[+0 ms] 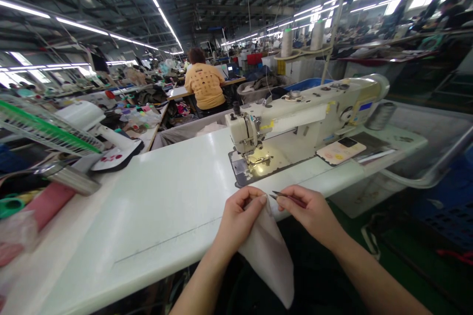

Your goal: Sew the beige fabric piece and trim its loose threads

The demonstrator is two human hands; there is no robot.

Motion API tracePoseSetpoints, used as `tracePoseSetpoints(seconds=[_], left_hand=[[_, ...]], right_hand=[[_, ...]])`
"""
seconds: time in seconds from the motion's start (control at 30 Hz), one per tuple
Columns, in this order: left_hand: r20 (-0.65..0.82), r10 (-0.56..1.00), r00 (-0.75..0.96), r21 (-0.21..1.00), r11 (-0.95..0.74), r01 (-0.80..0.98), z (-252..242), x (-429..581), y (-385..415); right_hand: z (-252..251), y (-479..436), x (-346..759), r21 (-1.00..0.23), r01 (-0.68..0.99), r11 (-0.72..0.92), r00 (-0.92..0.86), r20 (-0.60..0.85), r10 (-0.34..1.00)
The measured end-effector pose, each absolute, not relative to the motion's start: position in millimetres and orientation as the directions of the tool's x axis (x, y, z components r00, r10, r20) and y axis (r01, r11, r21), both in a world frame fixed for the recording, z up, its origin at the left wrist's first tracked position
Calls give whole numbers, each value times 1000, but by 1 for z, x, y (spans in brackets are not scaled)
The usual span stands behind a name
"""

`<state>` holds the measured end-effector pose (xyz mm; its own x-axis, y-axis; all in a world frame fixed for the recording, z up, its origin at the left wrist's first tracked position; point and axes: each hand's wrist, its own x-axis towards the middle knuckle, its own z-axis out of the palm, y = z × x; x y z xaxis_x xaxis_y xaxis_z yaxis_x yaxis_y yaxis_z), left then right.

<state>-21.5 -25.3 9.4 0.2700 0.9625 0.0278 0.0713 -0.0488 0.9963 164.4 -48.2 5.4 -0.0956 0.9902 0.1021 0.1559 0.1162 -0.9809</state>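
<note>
My left hand (239, 215) is closed on the top corner of a piece of white fabric (269, 256), which hangs down over the front edge of the white sewing table (158, 206). My right hand (308, 209) pinches small metal thread snips (286, 197), whose tips point left at the fabric corner beside my left fingers. Behind both hands stands a cream industrial sewing machine (303, 113), with its needle and presser foot (254, 155) lit by a small lamp.
A phone in a patterned case (340, 150) lies on the machine bed at the right. A white fan (96, 128), a green rack (40, 125) and pink cloth (48, 202) crowd the left. A person in a yellow shirt (205, 83) sits ahead. Thread cones (286, 42) stand behind.
</note>
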Motion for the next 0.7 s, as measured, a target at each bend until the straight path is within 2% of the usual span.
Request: tracePoseSetpoints(seconds=[0.2,0.57,0.7], left_hand=[[77,966,246,978,-121,170,11,-21,-23],[55,968,245,976,-103,190,11,-22,-23],[72,968,240,955,-136,264,8,-23,-22]], right_hand=[[8,-49,164,-943,294,154,-105,128,986],[4,-46,166,-937,303,172,-118,142,983],[5,-47,168,-923,350,161,-138,119,983]])
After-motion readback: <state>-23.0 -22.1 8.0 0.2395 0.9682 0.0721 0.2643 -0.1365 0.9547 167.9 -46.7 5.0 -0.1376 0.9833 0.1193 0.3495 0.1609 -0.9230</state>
